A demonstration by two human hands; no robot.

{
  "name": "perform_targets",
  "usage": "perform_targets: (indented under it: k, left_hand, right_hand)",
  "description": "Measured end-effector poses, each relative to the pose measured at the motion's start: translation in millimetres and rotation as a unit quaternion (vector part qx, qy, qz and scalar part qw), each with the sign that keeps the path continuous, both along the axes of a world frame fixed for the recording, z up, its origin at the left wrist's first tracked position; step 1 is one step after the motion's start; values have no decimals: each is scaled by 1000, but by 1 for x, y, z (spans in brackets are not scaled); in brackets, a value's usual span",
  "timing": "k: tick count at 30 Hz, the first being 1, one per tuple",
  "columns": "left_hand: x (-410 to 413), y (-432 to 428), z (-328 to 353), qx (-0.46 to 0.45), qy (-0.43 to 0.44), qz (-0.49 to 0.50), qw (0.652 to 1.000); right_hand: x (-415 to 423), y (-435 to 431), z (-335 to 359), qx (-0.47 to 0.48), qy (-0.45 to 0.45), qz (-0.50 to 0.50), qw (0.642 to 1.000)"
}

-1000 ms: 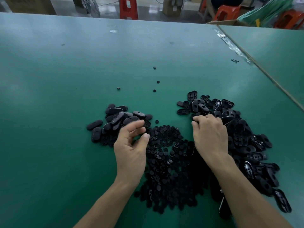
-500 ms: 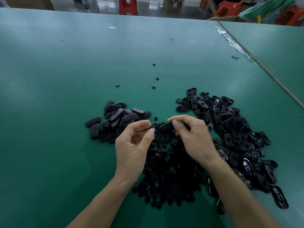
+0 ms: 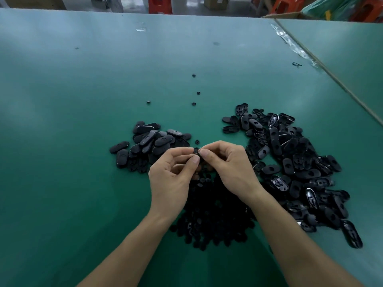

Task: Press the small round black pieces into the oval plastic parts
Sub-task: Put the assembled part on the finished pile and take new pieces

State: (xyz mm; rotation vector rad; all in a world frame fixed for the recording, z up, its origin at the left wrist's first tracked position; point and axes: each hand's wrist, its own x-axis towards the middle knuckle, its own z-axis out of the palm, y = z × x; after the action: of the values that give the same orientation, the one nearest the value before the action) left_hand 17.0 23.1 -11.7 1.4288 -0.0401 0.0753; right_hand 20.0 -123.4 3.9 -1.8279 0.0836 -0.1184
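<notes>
1. Tabletop [image 3: 62,141]: green, matt, carries all the stock. A second green surface butts against its right edge.

2. Heap of oval parts [image 3: 300,166]: the largest heap, lying between the centre and the right edge. Many show an open hole or a hollow underside. This is probably the unfilled supply, kept beside the right hand for quick picking.

3. Heap of round pieces [image 3: 213,220]: small black discs, central and toward the near edge, directly beneath both hands. It sits midway, so either hand reaches it without stretching.

4. Finished heap [image 3: 149,143]: a smaller group of oval parts left of centre, mostly smooth face up. It is probably the done pile, kept apart from the supply so the two do not mix.

5. Left hand [image 3: 172,177]: raised over the round pieces. Its grip is narrowed to a pinch, thumb and forefinger closed on the held part [image 3: 196,156].

6. Right hand [image 3: 230,164]: opposite the left hand, fingertips meeting it. Its grip is likewise a tight pinch on the same held part, and the opposed fingers probably supply the pressing force.

7. Held part: dark and mostly hidden by fingertips, lifted clear of the tabletop. Whether a round piece is already seated in it cannot be told.

8. Stray round pieces [image 3: 193,104]: a few singles scattered toward the far edge, out of use.
</notes>
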Motion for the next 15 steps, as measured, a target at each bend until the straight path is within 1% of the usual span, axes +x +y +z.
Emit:
perform_targets:
  k: [7, 11, 15]
  left_hand:
    - [-1, 1, 1, -20, -8, -7, 1000]
    - [2, 2, -1, -29, 0, 0, 1000]
    - [3, 0, 0, -31, 10, 5, 999]
  right_hand:
    - [-3, -2, -1, 0, 2, 5, 1000]
    - [-4, -1, 1, 23, 9, 8, 1000]
    - [-4, -1, 2, 6, 6, 27, 1000]
